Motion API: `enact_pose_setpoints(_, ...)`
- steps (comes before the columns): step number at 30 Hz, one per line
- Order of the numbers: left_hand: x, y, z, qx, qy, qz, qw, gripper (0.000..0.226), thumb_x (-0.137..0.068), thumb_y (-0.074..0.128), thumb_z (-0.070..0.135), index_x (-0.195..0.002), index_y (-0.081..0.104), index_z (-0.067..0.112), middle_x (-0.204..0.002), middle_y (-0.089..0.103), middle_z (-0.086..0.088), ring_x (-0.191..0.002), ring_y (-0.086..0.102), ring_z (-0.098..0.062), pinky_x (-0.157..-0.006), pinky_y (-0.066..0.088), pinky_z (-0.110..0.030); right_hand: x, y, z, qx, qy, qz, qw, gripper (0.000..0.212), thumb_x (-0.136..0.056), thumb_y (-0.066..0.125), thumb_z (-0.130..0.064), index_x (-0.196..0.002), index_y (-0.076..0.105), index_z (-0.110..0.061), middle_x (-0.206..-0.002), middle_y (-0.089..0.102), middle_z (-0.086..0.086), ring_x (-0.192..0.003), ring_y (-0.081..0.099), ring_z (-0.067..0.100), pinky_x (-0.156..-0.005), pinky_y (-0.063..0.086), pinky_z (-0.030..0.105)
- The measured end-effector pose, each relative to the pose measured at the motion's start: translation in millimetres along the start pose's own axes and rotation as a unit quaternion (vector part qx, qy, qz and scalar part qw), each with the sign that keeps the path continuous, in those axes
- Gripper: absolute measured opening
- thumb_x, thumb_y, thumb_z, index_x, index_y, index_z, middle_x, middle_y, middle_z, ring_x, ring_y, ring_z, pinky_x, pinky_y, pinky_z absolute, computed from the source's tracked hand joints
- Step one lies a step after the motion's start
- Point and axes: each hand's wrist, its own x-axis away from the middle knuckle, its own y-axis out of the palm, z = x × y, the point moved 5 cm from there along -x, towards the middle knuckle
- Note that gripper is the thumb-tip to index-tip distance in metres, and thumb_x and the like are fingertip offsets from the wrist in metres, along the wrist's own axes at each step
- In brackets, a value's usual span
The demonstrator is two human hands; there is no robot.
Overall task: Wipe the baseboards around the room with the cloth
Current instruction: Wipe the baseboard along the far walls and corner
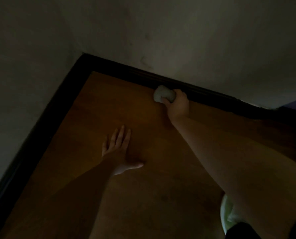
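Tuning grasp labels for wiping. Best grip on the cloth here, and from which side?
Grip the bunched rear of the cloth from the floor side, as the right hand does: fingers curl round the wad, leaving its far face free against the dark baseboard. The left hand lies flat on the floor.

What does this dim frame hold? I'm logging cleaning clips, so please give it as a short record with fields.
setting: room corner, dim light
floor: brown wooden floor
baseboard: dark baseboard along both walls, meeting at the corner
cloth: pale bunched cloth at the foot of the right-hand baseboard
right hand: right hand grips the cloth
left hand: left hand flat on the floor, fingers spread
wall: pale wall, faint marks above the baseboard
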Motion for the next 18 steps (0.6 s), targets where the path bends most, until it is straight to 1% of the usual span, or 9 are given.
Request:
enact_pose_setpoints(4,0,-3,3,-0.021,-0.009,-0.014,1.000,0.136,-0.054,0.046,0.100,-0.143,-0.039,0.042,-0.145,-0.053,0.016,-0.132,-0.050,-0.010,-0.117,-0.016,-0.051,5,-45,39,0.031,0.018,0.040,0.999,0.039,-0.089,0.069,-0.026,-0.122,0.057,-0.009,-0.122,0.055,0.013,-0.111,0.055,0.025,-0.092,0.047,0.034)
enact_pose_setpoints(6,1,-6,6,-0.031,-0.013,-0.026,0.999,0.137,-0.057,0.052,0.096,-0.142,-0.041,0.041,-0.145,-0.054,0.013,-0.136,-0.045,-0.013,-0.118,-0.013,-0.053,10,-66,55,0.033,0.028,0.055,0.998,0.038,-0.089,0.069,-0.026,-0.120,0.058,-0.008,-0.121,0.055,0.013,-0.110,0.055,0.026,-0.091,0.046,0.034)
enact_pose_setpoints(8,1,-11,11,-0.038,-0.016,-0.024,0.999,0.140,-0.059,0.058,0.093,-0.145,-0.038,0.038,-0.151,-0.047,0.009,-0.143,-0.037,-0.015,-0.119,-0.008,-0.055,15,-85,67,0.041,0.034,0.064,0.997,0.038,-0.089,0.069,-0.027,-0.120,0.057,-0.007,-0.121,0.055,0.014,-0.110,0.055,0.026,-0.090,0.045,0.033)
enact_pose_setpoints(10,1,-15,16,-0.053,-0.018,-0.012,0.998,0.142,-0.059,0.061,0.090,-0.153,-0.027,0.031,-0.160,-0.035,0.004,-0.149,-0.027,-0.017,-0.119,-0.004,-0.057,19,-102,80,0.054,0.046,0.074,0.995,0.039,-0.090,0.068,-0.027,-0.121,0.057,-0.007,-0.123,0.054,0.015,-0.111,0.054,0.027,-0.091,0.046,0.034)
enact_pose_setpoints(12,1,-19,25,-0.073,-0.018,-0.016,0.997,0.141,-0.061,0.065,0.086,-0.156,-0.019,0.025,-0.164,-0.026,0.000,-0.152,-0.018,-0.020,-0.119,0.000,-0.056,23,-118,92,0.074,0.070,0.088,0.991,0.041,-0.090,0.067,-0.028,-0.122,0.055,-0.006,-0.124,0.053,0.016,-0.111,0.055,0.028,-0.090,0.048,0.037)
enact_pose_setpoints(15,2,-23,49,-0.127,0.031,-0.011,0.991,0.129,-0.072,0.064,0.078,-0.158,-0.015,0.023,-0.166,-0.019,0.001,-0.153,-0.012,-0.021,-0.122,0.008,-0.051,30,-138,106,0.100,0.116,0.109,0.982,0.041,-0.090,0.067,-0.030,-0.121,0.054,-0.006,-0.124,0.053,0.015,-0.112,0.055,0.030,-0.088,0.050,0.039)
enact_pose_setpoints(18,8,-20,68,-0.106,0.047,-0.002,0.993,0.117,-0.081,0.056,0.076,-0.157,-0.016,0.024,-0.166,-0.016,0.004,-0.153,-0.009,-0.020,-0.121,0.015,-0.045,35,-138,105,0.114,0.123,0.128,0.978,0.040,-0.089,0.068,-0.032,-0.117,0.054,-0.008,-0.121,0.053,0.015,-0.112,0.055,0.030,-0.088,0.051,0.041)
